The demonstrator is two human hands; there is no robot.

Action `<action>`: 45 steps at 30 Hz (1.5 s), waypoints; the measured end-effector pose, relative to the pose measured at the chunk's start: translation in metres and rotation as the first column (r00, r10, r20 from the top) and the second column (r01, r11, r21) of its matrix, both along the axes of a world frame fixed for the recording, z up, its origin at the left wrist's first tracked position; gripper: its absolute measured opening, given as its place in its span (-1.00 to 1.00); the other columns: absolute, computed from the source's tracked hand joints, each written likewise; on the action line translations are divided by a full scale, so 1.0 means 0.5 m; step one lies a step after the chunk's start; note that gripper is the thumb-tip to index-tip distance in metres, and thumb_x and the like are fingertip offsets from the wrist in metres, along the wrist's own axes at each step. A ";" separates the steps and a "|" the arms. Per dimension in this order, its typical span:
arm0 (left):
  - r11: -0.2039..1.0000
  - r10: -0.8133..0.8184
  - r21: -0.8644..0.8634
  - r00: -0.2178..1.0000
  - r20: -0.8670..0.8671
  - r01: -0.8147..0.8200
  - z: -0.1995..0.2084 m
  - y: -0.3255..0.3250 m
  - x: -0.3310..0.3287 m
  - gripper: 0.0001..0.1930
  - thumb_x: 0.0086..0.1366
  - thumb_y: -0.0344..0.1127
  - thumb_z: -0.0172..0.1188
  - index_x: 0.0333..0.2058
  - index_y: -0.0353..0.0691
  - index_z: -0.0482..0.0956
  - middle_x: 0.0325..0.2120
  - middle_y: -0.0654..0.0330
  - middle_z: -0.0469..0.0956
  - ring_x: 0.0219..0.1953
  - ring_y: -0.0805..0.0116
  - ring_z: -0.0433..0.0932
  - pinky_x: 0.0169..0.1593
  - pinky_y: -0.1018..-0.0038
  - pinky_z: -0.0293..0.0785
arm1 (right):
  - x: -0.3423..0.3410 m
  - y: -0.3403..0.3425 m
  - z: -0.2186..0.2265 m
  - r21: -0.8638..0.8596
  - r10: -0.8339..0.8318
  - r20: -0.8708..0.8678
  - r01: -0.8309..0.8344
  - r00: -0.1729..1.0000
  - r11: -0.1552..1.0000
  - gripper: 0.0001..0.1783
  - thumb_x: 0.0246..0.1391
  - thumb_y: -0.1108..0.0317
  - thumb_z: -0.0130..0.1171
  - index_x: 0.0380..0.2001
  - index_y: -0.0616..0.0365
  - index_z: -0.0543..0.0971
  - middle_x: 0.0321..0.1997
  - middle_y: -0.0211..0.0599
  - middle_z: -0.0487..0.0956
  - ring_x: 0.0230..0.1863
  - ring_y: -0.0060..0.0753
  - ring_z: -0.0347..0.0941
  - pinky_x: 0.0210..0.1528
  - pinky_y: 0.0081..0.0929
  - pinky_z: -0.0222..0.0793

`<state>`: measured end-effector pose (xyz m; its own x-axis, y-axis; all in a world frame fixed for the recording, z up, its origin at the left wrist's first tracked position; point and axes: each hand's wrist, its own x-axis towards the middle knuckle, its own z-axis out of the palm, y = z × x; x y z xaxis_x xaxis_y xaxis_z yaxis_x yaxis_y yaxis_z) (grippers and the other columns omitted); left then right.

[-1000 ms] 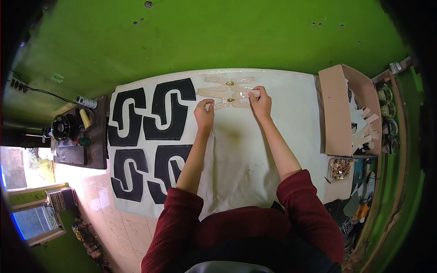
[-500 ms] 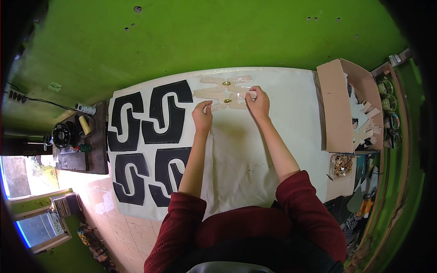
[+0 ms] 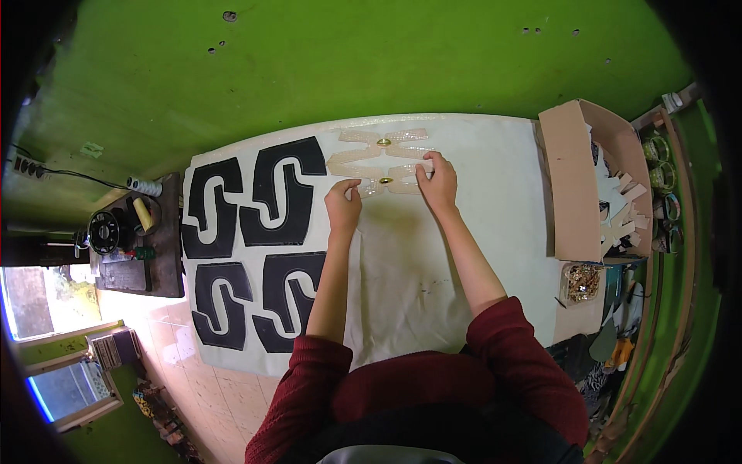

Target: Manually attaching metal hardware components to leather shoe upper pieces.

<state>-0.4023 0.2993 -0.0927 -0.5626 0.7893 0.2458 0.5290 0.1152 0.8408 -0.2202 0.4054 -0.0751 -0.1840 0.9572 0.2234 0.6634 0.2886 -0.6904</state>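
Observation:
Two beige, reptile-textured X-shaped strap pieces lie one beyond the other on the white-covered table (image 3: pixel 495 232). Each has a shiny gold oval ornament at its middle. The farther strap piece (image 3: pixel 355 136) is untouched. My left hand (image 3: pixel 343 209) has curled fingers at the left end of the nearer strap piece (image 3: pixel 402 186). At its right end, my right hand (image 3: pixel 439 185) grips the edge between thumb and fingers. Left of my hands, several black S-shaped pieces, such as this black piece (image 3: pixel 267 197), lie in two rows; my left forearm borders one of them.
An open cardboard box (image 3: pixel 576 185) of offcuts stands at the right, with a clear tray (image 3: pixel 581 282) of small gold-coloured parts in front. A dark side table with a sewing machine (image 3: pixel 104 232) and thread cones adjoins the left. The green wall (image 3: pixel 371 62) rises behind the table.
The nearer strap piece has shifted slightly toward me, widening the gap to the farther one. My left hand has lowered a little with it; my right fingers have moved slightly.

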 end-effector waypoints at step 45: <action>0.847 -0.409 -0.519 0.767 -0.495 0.116 0.017 0.018 0.112 -0.45 0.28 -0.31 -0.17 0.25 -0.33 0.07 0.27 0.03 0.11 0.34 0.22 0.04 0.35 0.18 -0.19 | -0.050 -0.107 -0.025 0.066 0.281 0.709 -0.458 0.646 0.887 -0.42 0.15 0.32 -0.19 0.23 0.34 0.15 0.30 0.00 0.20 0.37 -0.18 0.05 0.40 -0.15 -0.24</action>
